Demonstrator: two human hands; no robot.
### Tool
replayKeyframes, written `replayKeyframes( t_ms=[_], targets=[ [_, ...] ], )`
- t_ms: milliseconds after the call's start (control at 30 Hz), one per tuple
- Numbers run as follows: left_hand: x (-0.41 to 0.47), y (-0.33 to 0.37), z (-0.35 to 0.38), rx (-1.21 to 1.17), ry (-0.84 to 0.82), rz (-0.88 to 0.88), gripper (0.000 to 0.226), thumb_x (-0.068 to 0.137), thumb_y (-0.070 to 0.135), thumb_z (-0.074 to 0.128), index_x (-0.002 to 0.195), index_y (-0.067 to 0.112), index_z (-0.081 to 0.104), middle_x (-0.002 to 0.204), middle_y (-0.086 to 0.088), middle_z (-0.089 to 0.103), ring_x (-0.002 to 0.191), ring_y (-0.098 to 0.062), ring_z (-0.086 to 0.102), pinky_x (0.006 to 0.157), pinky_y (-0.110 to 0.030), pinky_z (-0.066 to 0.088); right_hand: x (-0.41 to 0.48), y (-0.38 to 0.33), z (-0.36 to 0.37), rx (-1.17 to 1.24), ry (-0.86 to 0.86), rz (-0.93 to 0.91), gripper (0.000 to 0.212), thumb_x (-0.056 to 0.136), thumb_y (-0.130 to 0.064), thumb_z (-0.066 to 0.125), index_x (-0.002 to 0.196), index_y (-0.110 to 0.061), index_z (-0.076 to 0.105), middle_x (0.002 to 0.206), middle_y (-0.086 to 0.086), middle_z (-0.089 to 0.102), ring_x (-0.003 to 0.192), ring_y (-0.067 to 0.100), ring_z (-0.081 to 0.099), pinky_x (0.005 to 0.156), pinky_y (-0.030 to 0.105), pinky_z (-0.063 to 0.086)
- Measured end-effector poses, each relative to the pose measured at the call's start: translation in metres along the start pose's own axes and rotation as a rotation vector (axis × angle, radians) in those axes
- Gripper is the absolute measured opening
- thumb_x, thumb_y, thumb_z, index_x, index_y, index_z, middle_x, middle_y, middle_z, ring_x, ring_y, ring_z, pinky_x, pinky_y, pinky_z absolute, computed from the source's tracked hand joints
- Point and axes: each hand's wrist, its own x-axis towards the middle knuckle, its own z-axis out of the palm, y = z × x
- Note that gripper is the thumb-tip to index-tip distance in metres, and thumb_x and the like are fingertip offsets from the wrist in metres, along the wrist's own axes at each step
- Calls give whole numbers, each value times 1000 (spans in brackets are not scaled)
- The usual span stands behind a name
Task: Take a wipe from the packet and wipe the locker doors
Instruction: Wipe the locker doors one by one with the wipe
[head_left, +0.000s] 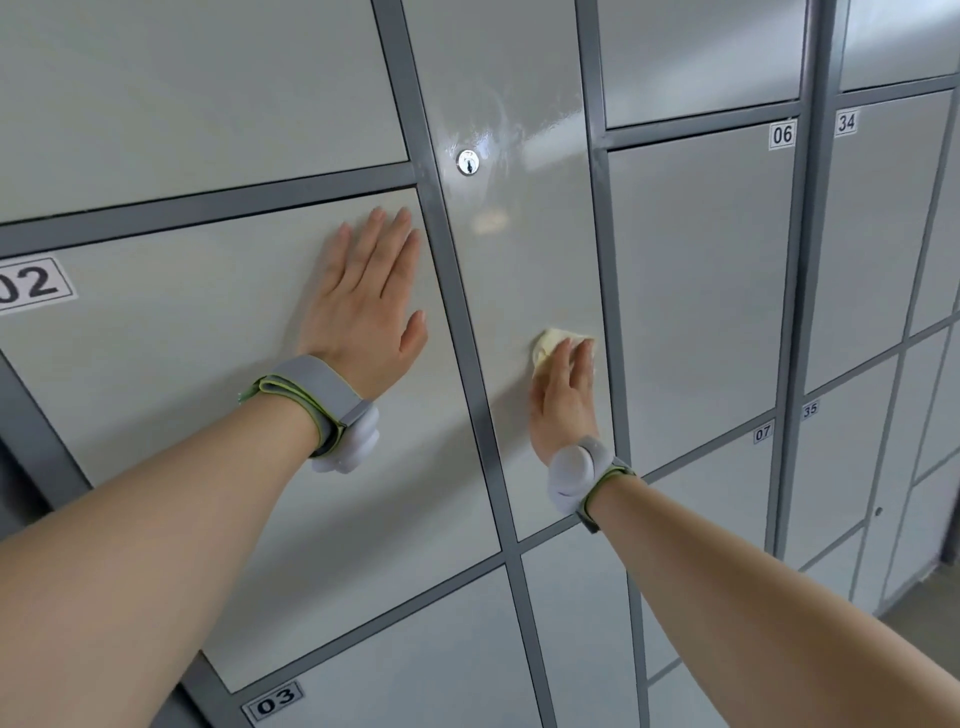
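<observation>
Now the wipe (550, 345) sits bunched under the fingertips of the right hand (563, 395), pressed flat against the tall middle door (519, 234), below its lock (467, 162) and close to the door's right edge. The grip here is no pinch: the fingers lie straight and pin the wipe to the metal. The left hand (363, 306) is spread flat, holding nothing, on the door marked 02 (182, 364), just left of the grey frame bar (457, 291). The packet is not in view.

The wipe looks thin, soft and damp, so it will likely fold or roll up under a hard push and could slip out from under the fingers; pressing through the pads over its middle seems the safest hold. The frame bars stand at each door edge and may snag the wipe. Open room lies up toward the lock and down to the door's lower edge; the door marked 06 (701, 291) waits just right.
</observation>
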Motion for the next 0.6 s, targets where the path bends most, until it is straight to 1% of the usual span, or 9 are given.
replayKeyframes(
  t_ms=[133,233,333,433,533,600],
  targets=[
    [-22,-12,-5,6,13,-43,65,86,28,35,140,-7,32,151,-22,26,140,-36,18,116,-43,0,23,-42,0,50,41,-167,52,102,-17,29,149,-3,12,156,22,-4,145,31,-7,118,34,-4],
    [-35,-20,-6,5,17,-87,66,86,28,35,141,-7,29,152,-23,24,141,-37,16,116,-43,-2,19,-46,12,23,95,-220,53,101,-15,32,149,-2,12,156,24,-3,145,32,-7,117,30,-7],
    [-45,-24,-1,4,16,-111,65,86,26,36,141,-8,29,151,-23,26,140,-37,18,117,-40,-2,-2,-24,28,-2,88,-176,56,100,-10,33,149,-3,7,156,23,-6,145,33,-8,117,29,-8],
    [-49,-22,6,9,25,-127,66,85,26,35,141,-8,28,151,-24,26,140,-38,18,116,-41,-4,-25,-4,36,8,30,-75,61,100,-13,34,150,-8,0,156,20,-10,145,32,-11,117,29,-7],
    [-49,-18,11,31,46,-149,67,86,26,37,142,-8,26,151,-23,24,140,-39,19,116,-42,-5,-19,-14,28,63,32,-21,59,100,-14,33,150,-5,3,156,21,-10,145,31,-11,118,32,-5],
    [-49,-17,14,43,66,-161,66,86,24,39,142,-8,25,152,-23,24,140,-39,18,116,-42,-4,-1,-34,17,129,47,-50,56,100,-13,33,150,-6,8,156,19,-9,145,29,-10,119,36,-2]
  ],
)
